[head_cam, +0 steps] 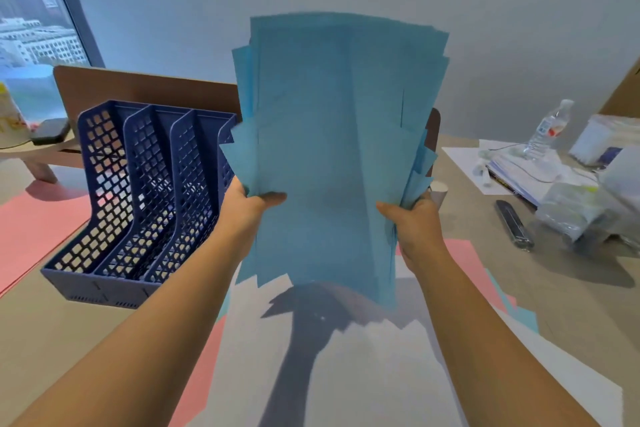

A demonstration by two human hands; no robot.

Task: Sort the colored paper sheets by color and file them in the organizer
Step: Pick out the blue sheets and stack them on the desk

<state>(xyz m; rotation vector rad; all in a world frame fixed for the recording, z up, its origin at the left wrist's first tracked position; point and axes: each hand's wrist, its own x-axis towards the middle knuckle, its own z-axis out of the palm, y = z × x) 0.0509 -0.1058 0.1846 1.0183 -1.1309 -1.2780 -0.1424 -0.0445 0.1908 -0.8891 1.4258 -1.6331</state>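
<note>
Leftmost, a pink sheet (33,236) lies flat on our tan table (554,305). Next to it stands the organizer (138,198), dark blue plastic with lattice walls and curved dividers, its slots holding no paper that we can see. Our left hand (247,208) grips the left edge of the blue sheets (339,149), thumb on the front, fingers curled behind. These thin, matte sheets are fanned unevenly and held upright in mid-air, right of the organizer. Our right hand (414,218) pinches their right edge the same way. Both forearms reach forward, bare. Below, white sheets (346,374) and more pink ones cover the table. Far right: a clear bottle (549,128) and crinkled plastic bags (581,211).
</note>
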